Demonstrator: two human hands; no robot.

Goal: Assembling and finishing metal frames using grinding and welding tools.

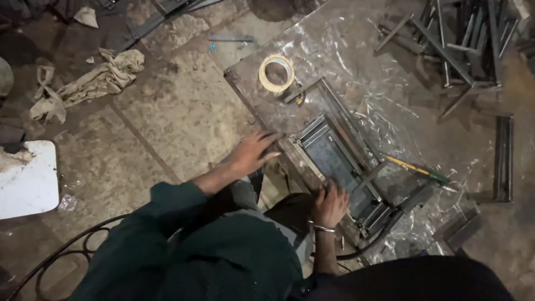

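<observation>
A rectangular metal frame (pixel 334 153) with a dark plate inside lies on a scratched steel sheet (pixel 384 95) on the floor. My left hand (pixel 253 153) rests with its fingers spread against the frame's left corner and holds nothing. My right hand (pixel 330 205), with a bangle on the wrist, has its fingers curled over the frame's near edge. A second, thinner frame piece (pixel 329 92) lies just beyond, towards a roll of tape (pixel 276 73).
A yellow and green hand tool (pixel 419 170) lies right of the frame. Cut metal bars (pixel 462 44) are piled at the top right, with a flat bar (pixel 504 159) at the right edge. A crumpled rag (pixel 92 82), a white board (pixel 28 178) and a cable (pixel 61 256) lie on the left.
</observation>
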